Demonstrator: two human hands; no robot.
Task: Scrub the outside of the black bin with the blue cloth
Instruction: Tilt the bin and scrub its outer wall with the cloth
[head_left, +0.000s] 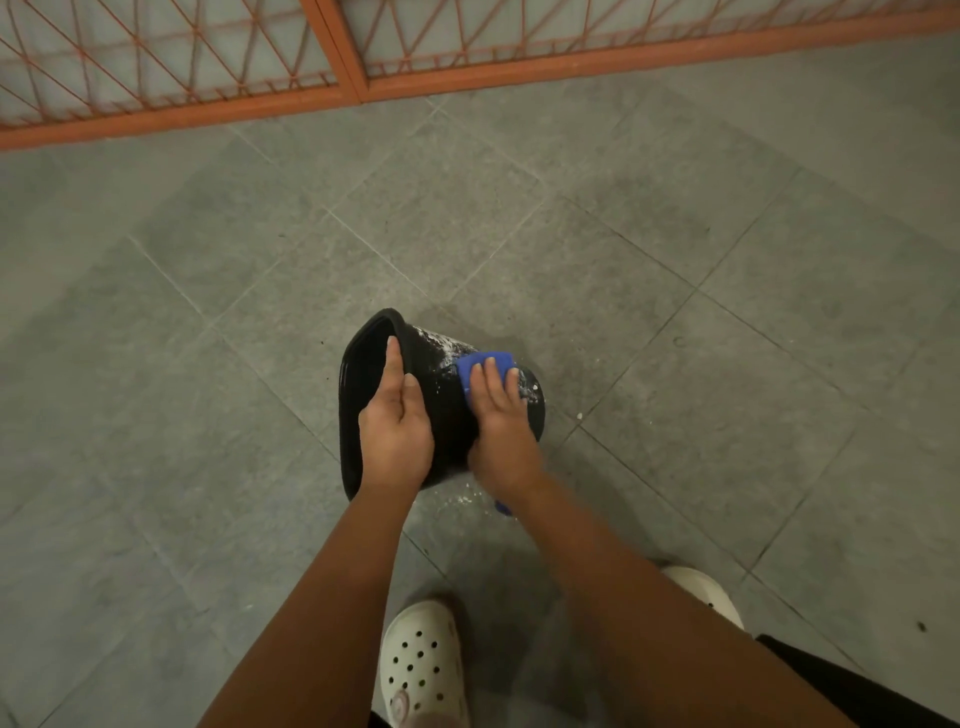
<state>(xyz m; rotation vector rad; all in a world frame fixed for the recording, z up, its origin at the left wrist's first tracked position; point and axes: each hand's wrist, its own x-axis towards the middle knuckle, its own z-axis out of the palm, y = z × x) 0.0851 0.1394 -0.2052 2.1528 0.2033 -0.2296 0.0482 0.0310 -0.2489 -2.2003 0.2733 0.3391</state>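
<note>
Black bin (447, 415) lies tipped on the floor (675, 312), mouth at 9 o'clock, base at 3. Left hand (397, 431) grips its rim, fingers (394, 358) hooked over; right hand (501, 421), fingers straight (slightly spread), presses blue cloth (467, 382) on the wall toward 1 o'clock.

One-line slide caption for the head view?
Left hand grips the tilted black bin by its rim; right hand presses the blue cloth on its outside.

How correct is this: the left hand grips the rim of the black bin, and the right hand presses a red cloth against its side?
One mistake: the head view shows a blue cloth, not a red one. The left hand grips the rim of the black bin, and the right hand presses the blue cloth against its side.
</note>
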